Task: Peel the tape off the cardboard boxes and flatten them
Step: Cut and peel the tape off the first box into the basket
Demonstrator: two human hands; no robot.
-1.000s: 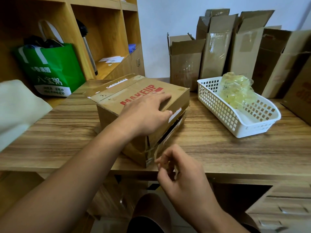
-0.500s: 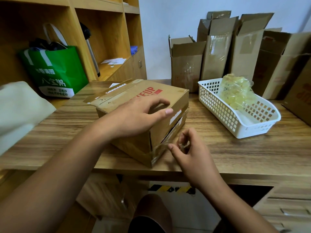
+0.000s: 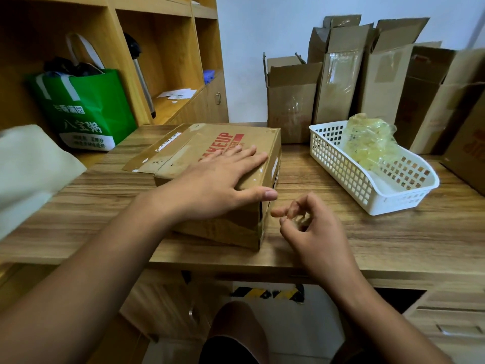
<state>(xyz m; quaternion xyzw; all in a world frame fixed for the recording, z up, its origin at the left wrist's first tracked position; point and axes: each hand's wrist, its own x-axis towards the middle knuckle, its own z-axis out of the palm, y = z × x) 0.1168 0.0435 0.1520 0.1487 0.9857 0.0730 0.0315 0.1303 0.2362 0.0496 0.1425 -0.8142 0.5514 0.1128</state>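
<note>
A brown cardboard box (image 3: 183, 148) with red "MAKEUP" print lies flat on the wooden desk (image 3: 393, 237), with clear tape along its seams. My left hand (image 3: 217, 185) presses flat on the box top, fingers straight, thumb hanging over the right edge. My right hand (image 3: 312, 232) hovers just right of the box's near corner with curled fingers. A small translucent piece of tape (image 3: 301, 219) shows blurred between its fingertips. The right end of the box gapes slightly, showing a dark slit.
A white plastic basket (image 3: 341, 174) holding a wad of peeled clear tape (image 3: 370, 140) sits to the right. Several opened cardboard boxes (image 3: 338, 74) lean on the back wall. A green bag (image 3: 86, 109) stands in the shelf unit (image 3: 168, 48) at left.
My left hand flattened out and the box settled flat on the desk. My right hand moved up from the desk's front edge, along the box's right side, and pulled slightly away.
</note>
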